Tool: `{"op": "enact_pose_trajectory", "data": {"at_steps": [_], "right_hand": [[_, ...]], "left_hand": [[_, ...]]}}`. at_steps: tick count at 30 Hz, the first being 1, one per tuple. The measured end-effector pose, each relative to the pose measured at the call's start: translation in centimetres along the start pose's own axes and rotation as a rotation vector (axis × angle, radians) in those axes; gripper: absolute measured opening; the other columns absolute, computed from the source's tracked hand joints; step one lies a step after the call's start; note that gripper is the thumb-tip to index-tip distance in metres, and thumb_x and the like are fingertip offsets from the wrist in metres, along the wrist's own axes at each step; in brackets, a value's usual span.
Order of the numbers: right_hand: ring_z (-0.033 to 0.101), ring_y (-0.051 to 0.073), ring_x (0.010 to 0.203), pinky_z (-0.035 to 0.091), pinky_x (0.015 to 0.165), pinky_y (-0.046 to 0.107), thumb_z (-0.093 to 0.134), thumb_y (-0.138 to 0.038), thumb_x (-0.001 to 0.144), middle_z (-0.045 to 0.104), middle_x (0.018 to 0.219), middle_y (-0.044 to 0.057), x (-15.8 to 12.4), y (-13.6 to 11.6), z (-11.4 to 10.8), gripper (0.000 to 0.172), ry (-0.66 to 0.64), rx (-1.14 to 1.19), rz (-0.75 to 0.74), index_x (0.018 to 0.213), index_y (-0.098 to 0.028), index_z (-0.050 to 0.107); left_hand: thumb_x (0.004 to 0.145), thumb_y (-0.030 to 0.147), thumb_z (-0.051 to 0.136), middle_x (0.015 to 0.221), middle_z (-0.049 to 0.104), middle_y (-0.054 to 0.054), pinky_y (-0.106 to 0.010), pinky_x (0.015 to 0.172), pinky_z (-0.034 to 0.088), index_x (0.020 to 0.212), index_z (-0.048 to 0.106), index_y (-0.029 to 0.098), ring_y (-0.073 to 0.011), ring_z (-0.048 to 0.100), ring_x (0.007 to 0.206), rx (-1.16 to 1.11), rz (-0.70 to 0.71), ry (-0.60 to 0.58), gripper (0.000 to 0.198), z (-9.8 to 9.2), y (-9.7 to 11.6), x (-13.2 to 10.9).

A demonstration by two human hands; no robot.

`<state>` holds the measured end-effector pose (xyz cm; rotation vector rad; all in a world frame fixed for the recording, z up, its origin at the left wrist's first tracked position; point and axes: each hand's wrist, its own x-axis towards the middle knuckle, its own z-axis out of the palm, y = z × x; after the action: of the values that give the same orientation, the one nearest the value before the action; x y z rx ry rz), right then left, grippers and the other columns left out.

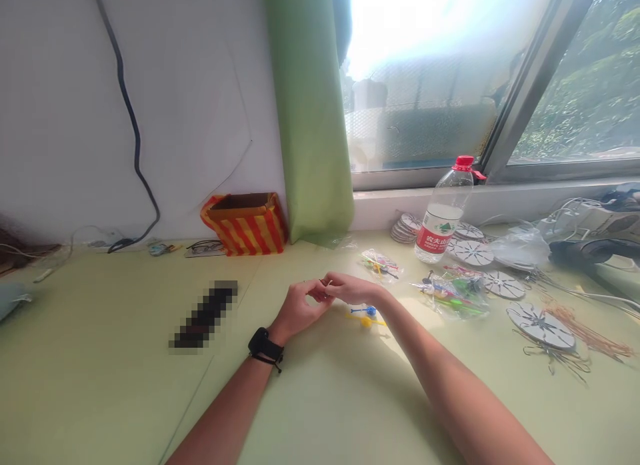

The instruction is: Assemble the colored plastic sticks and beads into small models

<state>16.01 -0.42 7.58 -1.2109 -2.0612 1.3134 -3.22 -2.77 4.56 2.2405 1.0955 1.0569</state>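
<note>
Above the middle of the pale green table, my left hand and my right hand meet at the fingertips. Both are closed in a pinch on something too small to make out. A black watch and a dark cord are on my left wrist. Just beside my right wrist lie a blue plastic piece and a yellow plastic piece, each with a thin arm and a round part. Beyond them sits a clear bag of small coloured pieces.
A water bottle with a red cap stands at the back right, near a larger bag of coloured pieces. Round slotted discs, wire hooks and cables are farther right. A red-and-yellow striped box stands by the wall.
</note>
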Motion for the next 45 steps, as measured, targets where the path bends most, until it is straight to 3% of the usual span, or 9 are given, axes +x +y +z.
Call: {"op": "enact_pose_trajectory", "data": {"at_steps": [5, 10, 14, 19, 23, 29, 37, 41, 45], "right_hand": [[0.043, 0.012, 0.064, 0.033, 0.055, 0.024, 0.057, -0.041, 0.093, 0.051, 0.073, -0.003, 0.3, 0.5, 0.1, 0.023, -0.095, 0.067, -0.031, 0.082, -0.021, 0.052], [0.053, 0.016, 0.078, 0.039, 0.063, 0.024, 0.047, -0.023, 0.093, 0.063, 0.089, 0.002, 0.5, 1.2, -0.8, 0.012, 0.141, -0.229, 0.025, 0.091, -0.02, 0.058], [0.059, 0.019, 0.089, 0.041, 0.068, 0.025, 0.054, -0.022, 0.091, 0.068, 0.105, 0.008, 0.3, 2.3, -2.4, 0.024, 0.221, -0.382, 0.121, 0.112, -0.019, 0.062], [0.061, 0.02, 0.087, 0.039, 0.062, 0.024, 0.067, -0.018, 0.079, 0.07, 0.106, 0.009, -1.3, 2.5, -4.7, 0.018, 0.169, -0.448, 0.156, 0.096, -0.021, 0.07], [0.063, 0.018, 0.079, 0.038, 0.058, 0.024, 0.071, -0.017, 0.073, 0.073, 0.097, 0.004, -3.1, 1.7, -6.6, 0.011, 0.011, -0.454, 0.165, 0.082, -0.024, 0.074], [0.063, 0.017, 0.075, 0.038, 0.057, 0.024, 0.084, -0.018, 0.061, 0.073, 0.095, 0.001, -3.3, 1.7, -7.1, 0.028, -0.126, -0.512, 0.207, 0.086, -0.026, 0.076], [0.064, 0.016, 0.076, 0.038, 0.056, 0.023, 0.083, -0.018, 0.068, 0.073, 0.097, 0.0, -2.4, 2.9, -6.8, 0.027, -0.099, -0.545, 0.23, 0.09, -0.024, 0.07], [0.065, 0.015, 0.078, 0.04, 0.057, 0.022, 0.08, -0.019, 0.073, 0.072, 0.095, 0.0, -2.2, 3.2, -6.9, 0.026, -0.1, -0.546, 0.238, 0.095, -0.025, 0.068], [0.064, 0.015, 0.076, 0.041, 0.057, 0.021, 0.076, -0.02, 0.078, 0.071, 0.096, 0.003, -2.9, 2.9, -7.3, 0.02, -0.08, -0.495, 0.23, 0.096, -0.023, 0.068]], "left_hand": [[0.085, 0.028, 0.071, 0.079, 0.075, -0.001, -0.029, 0.072, 0.056, 0.083, 0.069, 0.021, -0.0169, 0.069, 0.071, 0.012, 0.031, 0.038, 0.008, -0.1, -0.1, 0.0], [0.079, 0.024, 0.072, 0.077, 0.073, -0.001, -0.031, 0.072, 0.054, 0.071, 0.062, 0.021, -0.0177, 0.067, 0.07, 0.069, 0.011, 0.037, 0.013, -0.4, -0.6, -0.2], [0.076, 0.025, 0.073, 0.08, 0.075, -0.001, -0.032, 0.072, 0.054, 0.072, 0.068, 0.023, -0.0197, 0.069, 0.074, 0.14, -0.031, -0.074, 0.007, -1.2, -1.8, -0.3], [0.074, 0.028, 0.079, 0.092, 0.076, -0.004, -0.04, 0.085, 0.056, 0.086, 0.077, 0.027, -0.0257, 0.069, 0.091, 0.237, -0.018, -0.055, 0.012, -2.5, -3.5, -0.1], [0.078, 0.031, 0.078, 0.119, 0.073, -0.008, -0.047, 0.103, 0.051, 0.106, 0.076, 0.026, -0.0294, 0.065, 0.114, 0.254, -0.026, -0.004, 0.028, -3.0, -4.6, -0.1], [0.088, 0.033, 0.071, 0.11, 0.075, -0.007, -0.041, 0.093, 0.058, 0.109, 0.076, 0.025, -0.0259, 0.069, 0.104, 0.214, -0.056, -0.033, 0.023, -2.8, -5.4, -0.3], [0.096, 0.029, 0.063, 0.141, 0.065, -0.005, -0.05, 0.113, 0.045, 0.134, 0.067, 0.03, -0.0279, 0.056, 0.131, 0.29, 0.09, -0.066, 0.038, -1.3, -3.4, -0.1], [0.101, 0.029, 0.056, 0.134, 0.07, -0.002, -0.05, 0.112, 0.046, 0.128, 0.072, 0.031, -0.0264, 0.058, 0.128, 0.299, 0.097, -0.151, 0.031, -1.2, -3.8, -0.1], [0.098, 0.03, 0.06, 0.13, 0.072, -0.003, -0.052, 0.11, 0.047, 0.12, 0.075, 0.03, -0.0282, 0.057, 0.13, 0.297, 0.06, -0.055, 0.027, -1.7, -4.0, 0.1]]}}
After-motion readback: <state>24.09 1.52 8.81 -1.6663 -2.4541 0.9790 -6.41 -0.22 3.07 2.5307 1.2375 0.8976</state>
